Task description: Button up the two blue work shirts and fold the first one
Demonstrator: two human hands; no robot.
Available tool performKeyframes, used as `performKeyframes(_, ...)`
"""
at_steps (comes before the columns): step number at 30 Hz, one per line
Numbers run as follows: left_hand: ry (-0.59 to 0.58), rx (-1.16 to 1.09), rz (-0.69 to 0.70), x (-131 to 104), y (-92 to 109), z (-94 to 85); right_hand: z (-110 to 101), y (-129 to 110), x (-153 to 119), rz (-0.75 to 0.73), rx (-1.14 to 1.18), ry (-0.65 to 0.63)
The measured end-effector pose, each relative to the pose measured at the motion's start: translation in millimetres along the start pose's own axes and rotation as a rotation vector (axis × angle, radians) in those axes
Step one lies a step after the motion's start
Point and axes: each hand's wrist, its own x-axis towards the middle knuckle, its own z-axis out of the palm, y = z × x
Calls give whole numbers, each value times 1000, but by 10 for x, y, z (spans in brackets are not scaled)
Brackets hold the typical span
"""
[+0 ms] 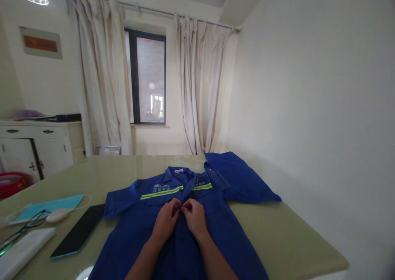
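Observation:
A blue short-sleeved work shirt lies spread face up, its collar at the far side. Yellow-green reflective strips and printed lettering cross its chest. Both hands meet at the shirt's front placket, just below the chest strips. My left hand pinches the placket edge with thumb and fingertips. Close against it, my right hand pinches the same edge from the other side. What sits between the fingertips, perhaps a button, is too small to make out. A dark button shows lower on the placket.
Folded blue cloth lies by the shirt's right sleeve. On the left of the table are a phone, a light blue face mask, glasses, a white oval object and a white slab. A wall borders the right.

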Motion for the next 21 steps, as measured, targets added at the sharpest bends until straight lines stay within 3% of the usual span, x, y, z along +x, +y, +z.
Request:
performKeyframes(4, 5, 270, 89, -59, 131, -26, 15, 39, 45, 72, 45, -16)
performKeyframes(8, 5, 393, 115, -78, 176, -14, 27, 90, 95, 119, 83, -39)
performKeyframes(16, 56, 465, 32, -38, -59, 69, 3, -25, -39, -42, -160, -56)
performKeyframes(21, -109, 573, 99, -99, -77, 104, -46, -226, 6, 130, -397, -147)
